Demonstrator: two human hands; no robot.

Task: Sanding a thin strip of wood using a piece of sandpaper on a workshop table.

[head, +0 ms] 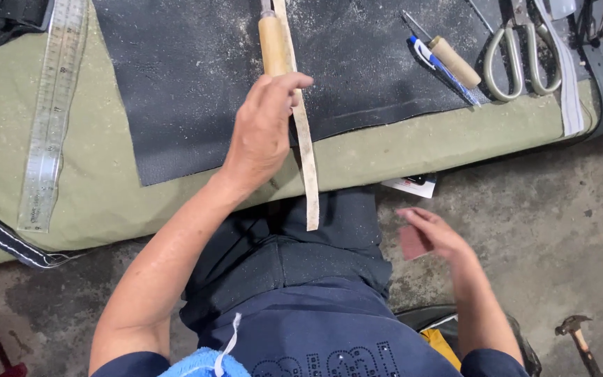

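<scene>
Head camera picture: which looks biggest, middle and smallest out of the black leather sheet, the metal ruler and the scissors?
1. Black leather sheet, by far the biggest.
2. Metal ruler, long but thin.
3. Scissors, smallest, though partly cut off.

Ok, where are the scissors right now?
In the head view, the scissors lie at the top right of the bench, between the wooden-handled awl and a white strip.
</scene>
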